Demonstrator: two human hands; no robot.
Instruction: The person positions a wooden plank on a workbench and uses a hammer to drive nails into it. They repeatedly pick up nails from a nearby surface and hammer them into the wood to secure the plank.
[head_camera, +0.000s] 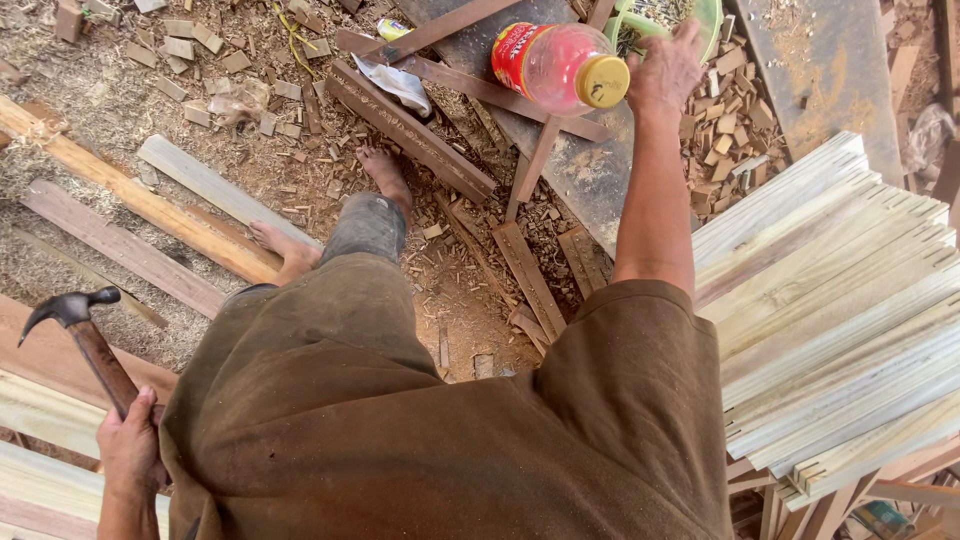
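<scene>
Head view looked straight down our own brown shirt (440, 430), which filled the lower middle of the frame. At about eight o'clock our left hand (130, 450) was closed around the wooden handle of a claw hammer (85, 335), whose dark steel head pointed up and to the left above pale boards (40, 420) lying beneath it. At four o'clock a stack of long pale wooden slats (840, 330) lay just beside our right sleeve, fanned slightly toward the upper right. Nearer the centre, one knee in grey trousers and our two bare feet (385, 170) rested on ground covered in sawdust and wood chips, with long planks (150, 205) running diagonally at ten o'clock. Farther out, at one o'clock, our right arm stretched upward and our right hand (665, 70) reached to a green bowl (705, 20); we could not tell whether its fingers gripped the rim or merely touched it. Just left of that hand lay a clear plastic bottle (560, 65) with a red label and yellow cap, resting on dark strips of wood. Small offcut blocks (730, 130) lay scattered at two o'clock.
</scene>
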